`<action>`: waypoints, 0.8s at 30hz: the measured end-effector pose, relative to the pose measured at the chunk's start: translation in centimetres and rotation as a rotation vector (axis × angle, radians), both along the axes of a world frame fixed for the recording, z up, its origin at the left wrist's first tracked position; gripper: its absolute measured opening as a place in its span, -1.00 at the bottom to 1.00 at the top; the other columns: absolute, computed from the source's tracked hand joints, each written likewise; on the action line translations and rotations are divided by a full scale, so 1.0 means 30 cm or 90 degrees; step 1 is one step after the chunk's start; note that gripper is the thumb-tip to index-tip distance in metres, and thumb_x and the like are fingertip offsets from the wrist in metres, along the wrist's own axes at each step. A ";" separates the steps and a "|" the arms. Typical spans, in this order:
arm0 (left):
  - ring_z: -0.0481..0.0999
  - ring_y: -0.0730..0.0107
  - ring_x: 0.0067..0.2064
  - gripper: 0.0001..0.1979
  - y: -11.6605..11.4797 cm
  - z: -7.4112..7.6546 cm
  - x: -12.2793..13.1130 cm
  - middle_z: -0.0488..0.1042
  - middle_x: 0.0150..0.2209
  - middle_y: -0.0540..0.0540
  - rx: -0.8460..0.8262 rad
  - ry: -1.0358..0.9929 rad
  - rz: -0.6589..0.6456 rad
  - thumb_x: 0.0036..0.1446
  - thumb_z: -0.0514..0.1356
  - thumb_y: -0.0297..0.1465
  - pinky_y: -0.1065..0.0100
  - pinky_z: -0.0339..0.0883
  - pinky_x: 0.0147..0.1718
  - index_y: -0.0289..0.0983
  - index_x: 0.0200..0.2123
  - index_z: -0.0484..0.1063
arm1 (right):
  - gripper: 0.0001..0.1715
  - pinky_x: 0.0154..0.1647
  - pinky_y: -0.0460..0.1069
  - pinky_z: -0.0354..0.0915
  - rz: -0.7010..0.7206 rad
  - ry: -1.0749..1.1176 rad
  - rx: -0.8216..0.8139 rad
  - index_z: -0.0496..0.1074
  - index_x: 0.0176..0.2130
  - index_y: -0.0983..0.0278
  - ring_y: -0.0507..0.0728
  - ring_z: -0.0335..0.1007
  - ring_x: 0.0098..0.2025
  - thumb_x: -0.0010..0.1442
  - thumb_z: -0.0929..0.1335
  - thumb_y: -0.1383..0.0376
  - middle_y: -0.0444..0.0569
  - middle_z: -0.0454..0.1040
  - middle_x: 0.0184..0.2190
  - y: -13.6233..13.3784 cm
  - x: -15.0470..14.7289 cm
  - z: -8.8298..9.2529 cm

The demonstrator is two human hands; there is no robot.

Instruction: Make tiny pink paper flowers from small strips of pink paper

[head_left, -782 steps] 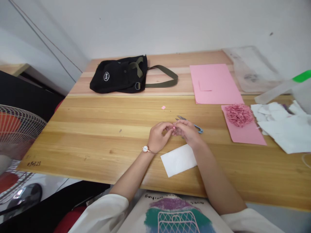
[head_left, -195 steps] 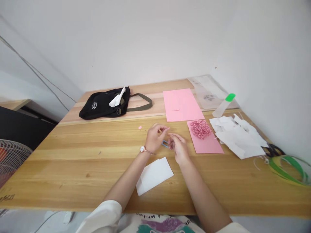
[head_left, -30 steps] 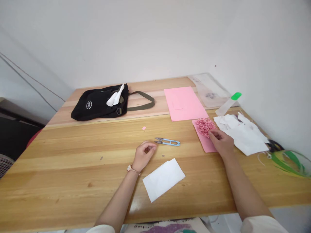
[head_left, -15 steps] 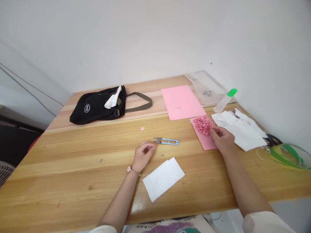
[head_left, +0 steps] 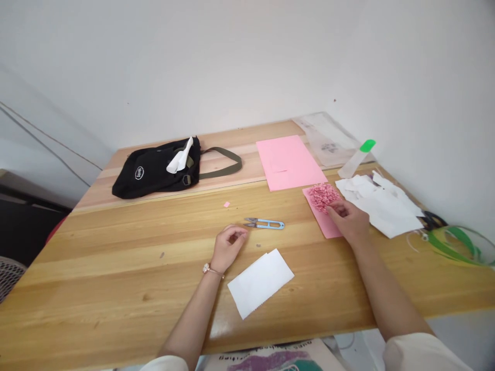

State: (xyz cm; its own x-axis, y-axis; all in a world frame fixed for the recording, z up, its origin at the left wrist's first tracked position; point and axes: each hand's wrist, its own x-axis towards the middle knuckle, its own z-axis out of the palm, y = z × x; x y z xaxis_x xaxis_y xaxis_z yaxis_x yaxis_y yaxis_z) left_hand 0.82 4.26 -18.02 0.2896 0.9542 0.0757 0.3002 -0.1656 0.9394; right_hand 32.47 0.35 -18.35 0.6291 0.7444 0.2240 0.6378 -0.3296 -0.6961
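My right hand (head_left: 348, 219) is at the near right edge of a fluffy heap of pink shreds (head_left: 324, 196), its thumb and fingers pinched together on the edge of the heap. Under the heap lies a small pink paper sheet (head_left: 328, 226), partly covered by the heap and my hand. My left hand (head_left: 229, 246) rests on the table with loosely curled fingers, and nothing shows in them. Just beyond its fingertips are blue-handled thread snips (head_left: 270, 224). A folded white paper (head_left: 261, 283) lies between my forearms.
A larger pink sheet (head_left: 288, 165) lies farther back. To the right are crumpled white paper (head_left: 379, 203), a green-capped clear bottle (head_left: 353, 162), black scissors handles (head_left: 433, 220) and a green-edged roll (head_left: 456, 245). A black bag (head_left: 154, 172) lies at the back left, and a pink scrap (head_left: 226, 204) mid-table.
My right hand has shifted slightly left, its fingertips now farther over the near edge of the pink heap. My left hand has stayed in place.
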 end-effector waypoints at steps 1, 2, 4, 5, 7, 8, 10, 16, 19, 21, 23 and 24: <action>0.31 0.49 -0.45 -0.90 0.000 0.001 0.000 0.39 -0.45 -0.05 0.001 0.000 0.000 -0.03 0.16 -0.39 0.44 0.21 -0.43 -0.30 -0.46 0.43 | -0.78 -0.44 -0.03 0.25 -0.002 -0.002 -0.003 0.45 -0.45 0.25 0.06 0.26 -0.56 -0.15 0.36 0.17 -0.16 0.34 -0.67 0.001 -0.001 -0.001; 0.31 0.49 -0.45 -0.90 -0.001 0.002 0.000 0.39 -0.45 -0.05 0.002 0.000 0.000 -0.03 0.15 -0.39 0.44 0.21 -0.44 -0.30 -0.46 0.43 | -0.78 -0.44 -0.03 0.24 -0.006 -0.002 -0.005 0.45 -0.45 0.25 0.06 0.26 -0.56 -0.15 0.36 0.18 -0.16 0.33 -0.67 0.002 -0.001 -0.001; 0.32 0.50 -0.45 -0.90 -0.001 0.001 0.000 0.39 -0.44 -0.05 0.004 0.000 -0.001 -0.03 0.15 -0.40 0.45 0.21 -0.43 -0.30 -0.45 0.43 | -0.79 -0.43 -0.03 0.24 -0.020 0.001 -0.002 0.44 -0.45 0.25 0.06 0.27 -0.55 -0.15 0.36 0.19 -0.16 0.33 -0.66 0.004 -0.002 -0.001; 0.32 0.49 -0.44 -0.90 -0.001 0.000 0.000 0.39 -0.44 -0.05 0.004 -0.001 -0.001 -0.03 0.15 -0.40 0.45 0.21 -0.43 -0.30 -0.45 0.43 | -0.79 -0.42 -0.03 0.24 -0.027 0.005 0.002 0.44 -0.45 0.26 0.06 0.27 -0.55 -0.15 0.35 0.20 -0.15 0.34 -0.65 0.005 -0.002 0.000; 0.33 0.49 -0.43 -0.90 0.000 -0.003 -0.001 0.40 -0.43 -0.06 0.002 -0.002 -0.004 -0.03 0.15 -0.40 0.44 0.22 -0.42 -0.30 -0.45 0.43 | -0.80 -0.40 -0.03 0.24 -0.042 0.015 0.012 0.44 -0.44 0.26 0.06 0.28 -0.54 -0.15 0.35 0.22 -0.15 0.35 -0.63 0.004 -0.002 0.002; 0.33 0.49 -0.43 -0.90 0.000 -0.005 -0.002 0.40 -0.43 -0.06 0.003 -0.002 -0.004 -0.02 0.15 -0.40 0.44 0.22 -0.41 -0.30 -0.44 0.43 | -0.80 -0.39 -0.03 0.25 -0.049 0.021 0.016 0.44 -0.44 0.27 0.06 0.28 -0.54 -0.15 0.35 0.22 -0.15 0.35 -0.63 0.004 -0.002 0.003; 0.33 0.48 -0.42 -0.90 0.000 -0.008 -0.002 0.40 -0.42 -0.06 0.005 -0.003 -0.004 -0.02 0.15 -0.40 0.44 0.22 -0.40 -0.30 -0.44 0.44 | -0.79 -0.39 -0.03 0.25 -0.059 0.035 0.023 0.44 -0.42 0.27 0.06 0.28 -0.54 -0.15 0.35 0.24 -0.15 0.35 -0.63 0.003 -0.001 0.004; 0.33 0.48 -0.42 -0.90 -0.001 -0.007 -0.001 0.40 -0.43 -0.06 0.001 -0.013 -0.002 -0.03 0.15 -0.39 0.43 0.22 -0.41 -0.30 -0.45 0.43 | -0.78 -0.40 -0.03 0.26 -0.071 0.069 0.045 0.45 -0.41 0.27 0.05 0.28 -0.55 -0.16 0.34 0.26 -0.14 0.37 -0.61 0.002 0.011 -0.006; 0.34 0.48 -0.42 -0.90 -0.001 -0.007 -0.002 0.40 -0.43 -0.06 0.005 -0.009 -0.005 -0.03 0.15 -0.39 0.43 0.22 -0.40 -0.30 -0.45 0.43 | -0.79 -0.43 -0.03 0.26 -0.072 0.075 0.045 0.44 -0.43 0.27 0.04 0.27 -0.57 -0.15 0.34 0.24 -0.14 0.37 -0.62 0.003 0.015 -0.012; 0.34 0.48 -0.42 -0.90 -0.001 -0.009 -0.003 0.40 -0.42 -0.06 0.006 -0.004 -0.006 -0.02 0.15 -0.39 0.44 0.22 -0.41 -0.29 -0.45 0.44 | -0.79 -0.44 -0.03 0.25 -0.072 0.077 0.048 0.43 -0.45 0.28 0.04 0.26 -0.57 -0.16 0.35 0.21 -0.14 0.37 -0.62 0.004 0.016 -0.014; 0.34 0.48 -0.42 -0.90 0.000 -0.011 -0.005 0.40 -0.42 -0.06 0.005 -0.002 -0.007 -0.02 0.15 -0.39 0.44 0.22 -0.41 -0.29 -0.44 0.44 | -0.77 -0.44 -0.03 0.24 -0.071 0.078 0.046 0.41 -0.47 0.28 0.04 0.26 -0.57 -0.17 0.37 0.19 -0.14 0.36 -0.62 0.006 0.015 -0.014; 0.34 0.48 -0.42 -0.90 0.000 -0.012 -0.005 0.40 -0.42 -0.06 0.004 -0.002 -0.009 -0.02 0.15 -0.39 0.44 0.22 -0.41 -0.29 -0.44 0.44 | -0.77 -0.44 -0.03 0.24 -0.071 0.078 0.043 0.40 -0.47 0.28 0.04 0.26 -0.57 -0.18 0.37 0.18 -0.15 0.36 -0.63 0.008 0.014 -0.014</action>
